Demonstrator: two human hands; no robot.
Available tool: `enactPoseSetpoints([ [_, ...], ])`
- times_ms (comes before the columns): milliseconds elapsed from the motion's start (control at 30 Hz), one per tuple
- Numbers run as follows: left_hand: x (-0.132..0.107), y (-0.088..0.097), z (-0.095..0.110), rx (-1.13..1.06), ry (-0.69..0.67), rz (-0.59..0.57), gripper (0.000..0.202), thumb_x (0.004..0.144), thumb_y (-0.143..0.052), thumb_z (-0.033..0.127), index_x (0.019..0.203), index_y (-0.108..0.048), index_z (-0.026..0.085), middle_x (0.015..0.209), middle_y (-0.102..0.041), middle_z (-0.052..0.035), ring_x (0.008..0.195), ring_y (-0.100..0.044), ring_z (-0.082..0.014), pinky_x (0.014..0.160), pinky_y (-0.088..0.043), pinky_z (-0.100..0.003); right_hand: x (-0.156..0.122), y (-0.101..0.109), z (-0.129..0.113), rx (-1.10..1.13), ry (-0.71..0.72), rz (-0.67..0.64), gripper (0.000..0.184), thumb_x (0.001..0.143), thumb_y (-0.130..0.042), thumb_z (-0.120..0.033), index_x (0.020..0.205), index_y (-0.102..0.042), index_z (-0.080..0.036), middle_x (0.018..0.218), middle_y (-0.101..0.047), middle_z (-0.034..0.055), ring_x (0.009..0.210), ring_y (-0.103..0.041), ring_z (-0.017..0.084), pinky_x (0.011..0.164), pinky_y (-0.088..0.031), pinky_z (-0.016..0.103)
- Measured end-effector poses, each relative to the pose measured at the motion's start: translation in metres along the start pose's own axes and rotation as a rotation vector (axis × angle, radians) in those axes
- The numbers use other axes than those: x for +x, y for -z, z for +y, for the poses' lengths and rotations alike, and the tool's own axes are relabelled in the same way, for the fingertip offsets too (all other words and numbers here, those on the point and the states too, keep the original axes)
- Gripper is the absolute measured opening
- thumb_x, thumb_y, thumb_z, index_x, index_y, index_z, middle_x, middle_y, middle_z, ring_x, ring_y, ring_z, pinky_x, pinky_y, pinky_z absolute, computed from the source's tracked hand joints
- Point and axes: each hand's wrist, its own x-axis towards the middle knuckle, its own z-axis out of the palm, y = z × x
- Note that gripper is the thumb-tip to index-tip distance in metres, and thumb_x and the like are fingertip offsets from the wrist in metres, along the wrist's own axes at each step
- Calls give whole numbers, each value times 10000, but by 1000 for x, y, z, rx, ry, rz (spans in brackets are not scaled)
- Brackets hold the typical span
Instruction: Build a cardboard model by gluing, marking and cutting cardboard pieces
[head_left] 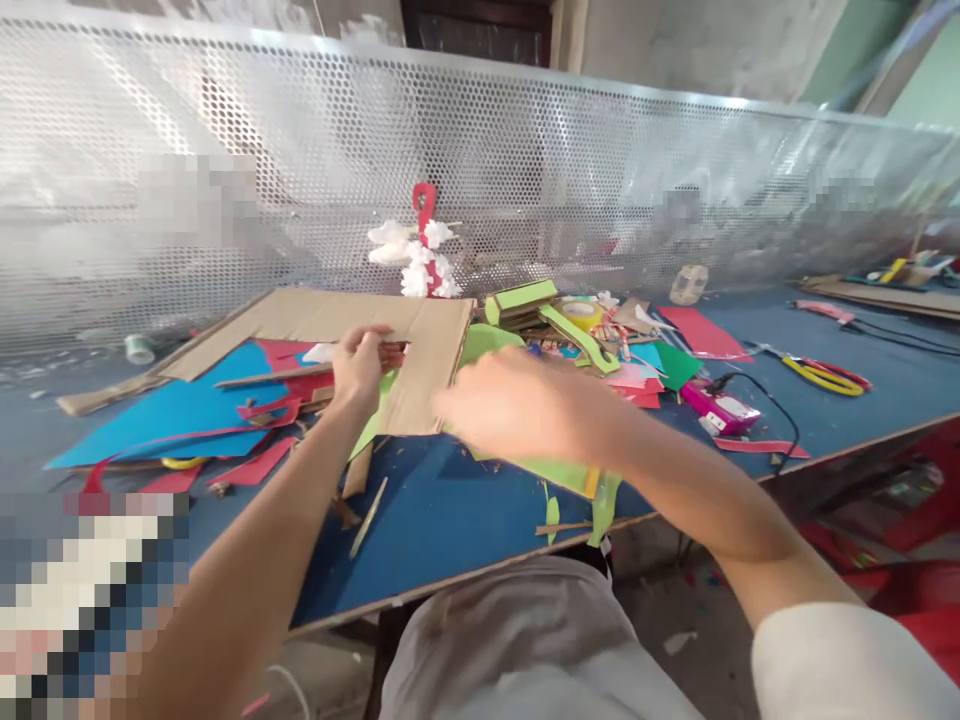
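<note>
Cardboard sheet (431,375), brown, with a cut-out in its near side: lies across the far middle of the blue tabletop (427,530), between and beyond the two forearms. Left hand (360,368): at the inner edge of the cut-out, fingers bent, grip clamped on the sheet. Right hand (517,405): blurred, by the sheet's right edge and over green paper (491,342); whether its grip is apart or together, cannot tell. Blue paper (187,410): one piece, left of the left hand, partly under the cardboard, with red scraps (262,463) on and around it. Yellow tape roll (582,316): beyond the right hand, among mixed paper pieces. Magenta box (718,408): right of the right forearm, black cord at its top. Pliers (825,376): yellow and red handles, farther right. Red upright strip (424,205) with white paper flowers (420,278): behind the cardboard, before a perforated metal screen (322,140).
</note>
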Motion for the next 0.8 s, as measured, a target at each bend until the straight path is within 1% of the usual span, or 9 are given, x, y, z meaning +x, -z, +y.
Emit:
enactPoseSetpoints([
  [67,-2,-1,-2,6,-53,-12,264,806,-615,235,1039,-738,214,773,-731,-23,633,-699,-148,589,-563,-214,11,11,34,-369,-234,36,145,1033,-706,-134,1059,-848,-130,1139,-830,211,1209,-773,373,1126,-582,547],
  [133,-4,-2,-5,2,-101,-32,317,804,-624,237,1101,-732,220,910,-768,-32,697,-732,-144,645,-597,-224,21,16,74,-600,-454,84,234,1050,-686,-170,1192,-858,-99,1219,-834,253,1218,-791,383,1093,-592,484],
  [200,-5,-3,-6,-2,-121,-53,358,810,-618,236,1151,-723,220,1012,-783,-39,752,-752,-136,709,-624,-232,30,11,107,-596,-554,92,340,1037,-723,-199,1330,-831,-64,1312,-818,284,1266,-791,379,1082,-594,421],
  [267,-6,-3,-6,-4,-124,-65,395,825,-599,233,1203,-714,216,1052,-789,-44,783,-763,-134,736,-633,-235,35,0,125,-585,-572,94,374,995,-801,-224,1333,-842,-69,1321,-815,301,1283,-792,380,1087,-593,395],
  [333,-5,-2,-6,-5,-121,-68,428,844,-579,229,1253,-705,213,1034,-790,-44,781,-767,-140,714,-623,-232,37,-11,129,-579,-574,110,404,971,-831,-211,1347,-838,-62,1324,-809,320,1300,-790,385,1105,-589,389],
  [433,-3,0,-5,8,-124,-69,444,861,-569,226,1285,-702,216,975,-783,-39,758,-770,-156,658,-590,-227,35,-21,123,-580,-575,144,367,1014,-735,-143,1354,-831,-42,1338,-797,338,1314,-786,399,1117,-596,417],
  [533,0,2,-7,29,-150,-65,437,866,-589,248,1287,-706,227,1041,-801,-52,755,-773,-160,653,-583,-238,30,-24,119,-590,-578,160,353,1041,-629,-95,1319,-840,-40,1316,-805,330,1300,-789,403,1099,-610,436],
  [700,-1,0,-8,34,-181,-72,432,882,-594,273,1296,-708,229,1128,-813,-77,751,-767,-155,666,-597,-252,29,-29,125,-606,-604,178,356,1042,-637,-164,1317,-838,-59,1323,-809,313,1294,-776,401,1071,-604,429],
  [800,-3,-1,-5,31,-173,-63,431,899,-558,241,1303,-705,223,1100,-819,-74,767,-779,-160,660,-594,-242,31,-30,129,-609,-622,175,358,1036,-617,-132,1304,-841,-52,1311,-812,314,1280,-780,397,1060,-596,426],
])
